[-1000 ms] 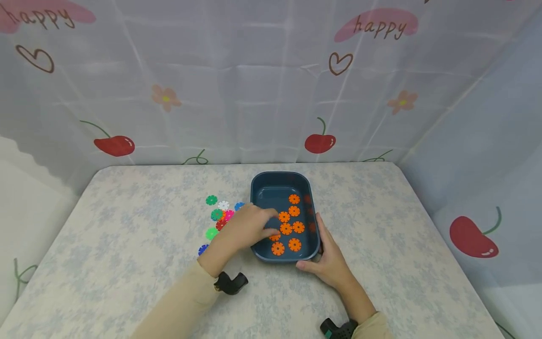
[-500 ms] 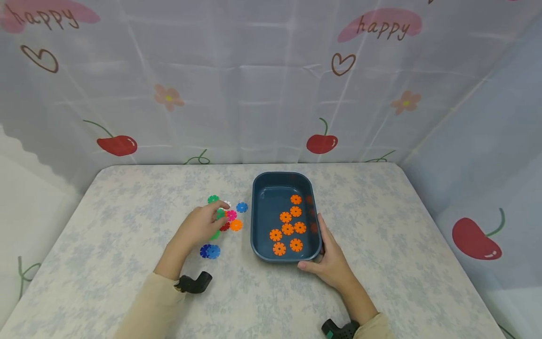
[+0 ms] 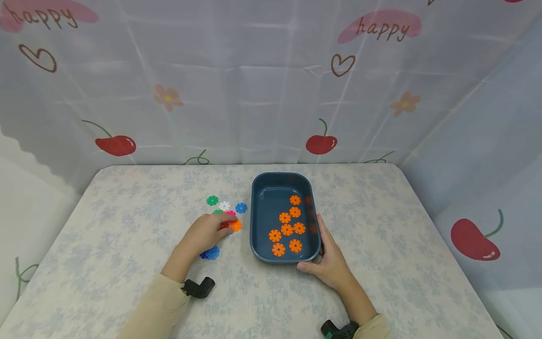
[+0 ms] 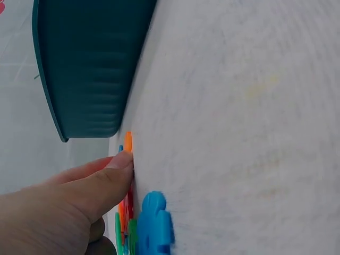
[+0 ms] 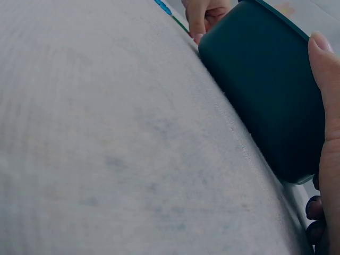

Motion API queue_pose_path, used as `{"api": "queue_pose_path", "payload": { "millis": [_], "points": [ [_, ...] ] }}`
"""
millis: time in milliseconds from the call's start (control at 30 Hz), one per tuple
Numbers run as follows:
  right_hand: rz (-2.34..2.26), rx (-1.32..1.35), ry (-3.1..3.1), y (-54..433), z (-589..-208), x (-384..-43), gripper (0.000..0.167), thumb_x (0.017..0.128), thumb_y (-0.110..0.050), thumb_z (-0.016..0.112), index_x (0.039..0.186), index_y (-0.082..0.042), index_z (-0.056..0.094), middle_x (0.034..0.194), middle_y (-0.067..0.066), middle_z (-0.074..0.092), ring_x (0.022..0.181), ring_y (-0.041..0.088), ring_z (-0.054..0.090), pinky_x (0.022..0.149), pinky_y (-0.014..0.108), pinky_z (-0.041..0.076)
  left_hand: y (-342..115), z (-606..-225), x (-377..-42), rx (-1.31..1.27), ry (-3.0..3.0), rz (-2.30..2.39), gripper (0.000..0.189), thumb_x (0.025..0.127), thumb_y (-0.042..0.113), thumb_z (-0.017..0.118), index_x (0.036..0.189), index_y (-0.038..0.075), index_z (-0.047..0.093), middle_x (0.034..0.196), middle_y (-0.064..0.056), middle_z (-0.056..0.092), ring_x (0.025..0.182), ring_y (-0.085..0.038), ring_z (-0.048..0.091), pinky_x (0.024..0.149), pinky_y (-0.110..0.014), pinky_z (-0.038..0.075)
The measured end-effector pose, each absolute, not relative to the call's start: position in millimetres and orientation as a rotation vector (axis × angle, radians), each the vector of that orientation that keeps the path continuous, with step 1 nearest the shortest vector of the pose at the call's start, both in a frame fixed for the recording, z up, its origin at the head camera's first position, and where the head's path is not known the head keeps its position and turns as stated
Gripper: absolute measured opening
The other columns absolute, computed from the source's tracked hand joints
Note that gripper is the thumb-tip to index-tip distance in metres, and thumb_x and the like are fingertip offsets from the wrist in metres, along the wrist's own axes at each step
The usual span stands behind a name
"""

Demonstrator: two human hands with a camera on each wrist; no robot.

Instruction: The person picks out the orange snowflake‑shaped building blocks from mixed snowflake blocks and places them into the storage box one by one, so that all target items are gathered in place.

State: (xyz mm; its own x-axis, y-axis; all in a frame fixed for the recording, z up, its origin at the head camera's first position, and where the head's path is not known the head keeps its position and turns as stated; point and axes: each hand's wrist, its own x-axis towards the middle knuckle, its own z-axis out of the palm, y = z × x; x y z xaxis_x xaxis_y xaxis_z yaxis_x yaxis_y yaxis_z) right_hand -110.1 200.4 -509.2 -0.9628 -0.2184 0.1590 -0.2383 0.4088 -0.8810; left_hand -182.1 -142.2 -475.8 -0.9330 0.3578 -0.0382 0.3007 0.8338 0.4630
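My left hand [image 3: 207, 231] is over the loose pile left of the tray, its thumb and fingertips pinching an orange snowflake building disc [image 3: 235, 226]. In the left wrist view the edge of that orange disc [image 4: 128, 141] shows just past the thumb tip. A red disc [image 3: 225, 225] lies partly under the fingers. My right hand [image 3: 323, 259] grips the dark blue tray [image 3: 262, 257] at its near right corner, thumb at the rim and fingers along the side. Inside the tray several orange discs [image 3: 287, 230] lie flat, mostly toward the right and near end.
Around my left hand lie a green disc [image 3: 212, 200], a white disc [image 3: 224, 205], a blue disc [image 3: 241, 208] and a partly covered pink disc [image 3: 230, 213]. Blue discs [image 3: 213, 253] lie nearer me. A printed curtain [image 3: 237, 94] hangs behind the table [image 3: 381, 212].
My left hand has gone from over the tray back to the loose pile on the left, then down onto the orange disc there. The right hand has stayed on the tray.
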Motion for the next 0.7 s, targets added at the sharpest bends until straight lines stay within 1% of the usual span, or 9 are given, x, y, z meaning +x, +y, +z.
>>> {"api": "queue_pose_path", "payload": {
  "millis": [67,200,300,367,467,533,700],
  "points": [
    [1.639,0.421,-2.625,200.7,-509.2,-110.2,0.131,0.069,-0.022,0.092,0.161,-0.027,-0.001,0.166,0.006,0.013,0.145,0.029,0.036,0.105,0.017,0.040,-141.2,-475.4,-183.2,0.503,2.874,0.711,0.033,0.089,0.025,0.074,0.121,0.017,0.070,0.112,-0.002,0.073,0.095,-0.022,0.067,0.090,-0.044,0.054],
    [1.622,0.424,-2.625,201.2,-509.3,-110.4,0.132,0.068,-0.023,0.092,0.161,-0.025,-0.001,0.167,0.005,0.011,0.147,0.029,0.033,0.105,0.015,0.038,-141.3,-475.0,-187.4,0.490,2.822,0.740,0.031,0.089,0.026,0.075,0.119,0.019,0.069,0.102,0.002,0.072,0.081,-0.015,0.061,0.078,-0.036,0.053],
    [1.617,0.422,-2.626,201.2,-509.5,-110.5,0.132,0.068,-0.023,0.092,0.161,-0.026,-0.001,0.167,0.005,0.012,0.146,0.029,0.034,0.105,0.016,0.039,-141.9,-473.2,-191.3,0.493,2.764,0.770,0.030,0.089,0.024,0.075,0.117,0.019,0.067,0.090,0.003,0.067,0.073,-0.015,0.052,0.068,-0.031,0.046],
    [1.612,0.409,-2.632,201.2,-509.6,-110.3,0.131,0.068,-0.023,0.092,0.161,-0.025,0.000,0.167,0.005,0.013,0.146,0.028,0.035,0.105,0.017,0.040,-141.3,-471.1,-193.8,0.477,2.729,0.785,0.028,0.089,0.024,0.075,0.114,0.018,0.064,0.080,0.002,0.059,0.068,-0.016,0.047,0.063,-0.030,0.040],
    [1.608,0.404,-2.635,201.5,-510.2,-109.8,0.131,0.068,-0.024,0.092,0.161,-0.024,0.000,0.166,0.005,0.015,0.144,0.029,0.038,0.105,0.018,0.041,-139.4,-468.4,-196.4,0.459,2.710,0.776,0.028,0.088,0.025,0.076,0.110,0.016,0.062,0.072,0.000,0.051,0.064,-0.017,0.043,0.060,-0.030,0.035],
    [1.614,0.405,-2.633,201.4,-510.4,-109.7,0.131,0.068,-0.023,0.092,0.161,-0.027,0.000,0.166,0.005,0.015,0.145,0.029,0.037,0.105,0.018,0.041,-138.5,-467.6,-196.7,0.455,2.705,0.770,0.028,0.088,0.025,0.077,0.109,0.014,0.061,0.069,-0.002,0.047,0.061,-0.017,0.041,0.058,-0.030,0.033],
    [1.624,0.424,-2.624,201.3,-510.1,-110.1,0.131,0.068,-0.023,0.092,0.160,-0.034,-0.001,0.166,0.005,0.014,0.145,0.029,0.037,0.105,0.019,0.041,-138.8,-468.0,-193.5,0.472,2.698,0.793,0.029,0.090,0.027,0.074,0.111,0.012,0.060,0.070,-0.001,0.046,0.061,-0.016,0.041,0.058,-0.029,0.034]
  ]
}}
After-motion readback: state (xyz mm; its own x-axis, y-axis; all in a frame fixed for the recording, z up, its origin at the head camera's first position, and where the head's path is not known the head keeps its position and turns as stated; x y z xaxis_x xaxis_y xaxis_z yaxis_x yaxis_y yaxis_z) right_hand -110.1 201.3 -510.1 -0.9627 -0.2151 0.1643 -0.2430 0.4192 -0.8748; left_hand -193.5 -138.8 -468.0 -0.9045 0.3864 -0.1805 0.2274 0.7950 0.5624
